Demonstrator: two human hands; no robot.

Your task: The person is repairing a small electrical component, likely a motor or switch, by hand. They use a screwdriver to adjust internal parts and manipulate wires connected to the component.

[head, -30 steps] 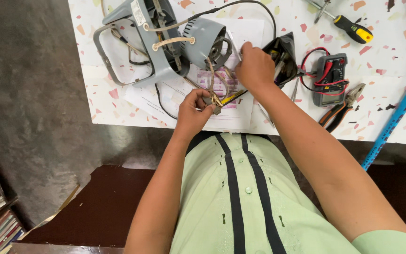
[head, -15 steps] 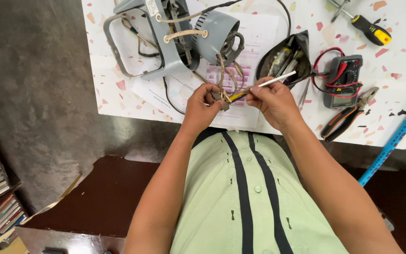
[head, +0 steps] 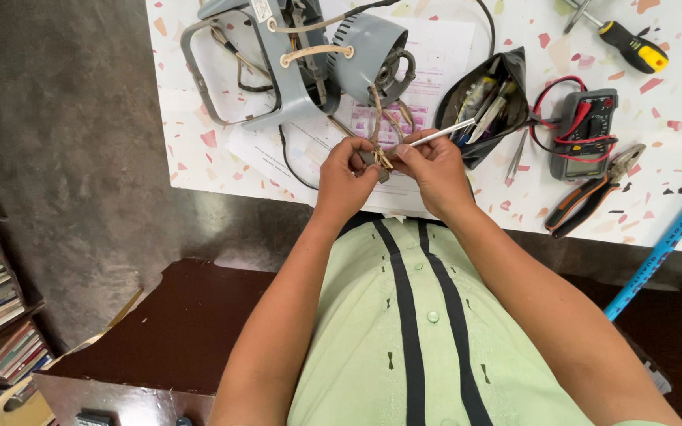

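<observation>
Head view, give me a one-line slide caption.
Both hands, left hand and right hand, work on motor wires with a thin tool.

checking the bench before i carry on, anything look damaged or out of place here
The grey fan motor lies on its side, detached, with frayed brown wires trailing to where the left hand and right hand pinch them. The pliers rest near the table edge.

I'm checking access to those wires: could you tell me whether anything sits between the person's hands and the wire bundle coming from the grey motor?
Nothing visible does. The left hand and right hand already pinch the wire bundle directly; the right also holds a thin white tool.
</observation>
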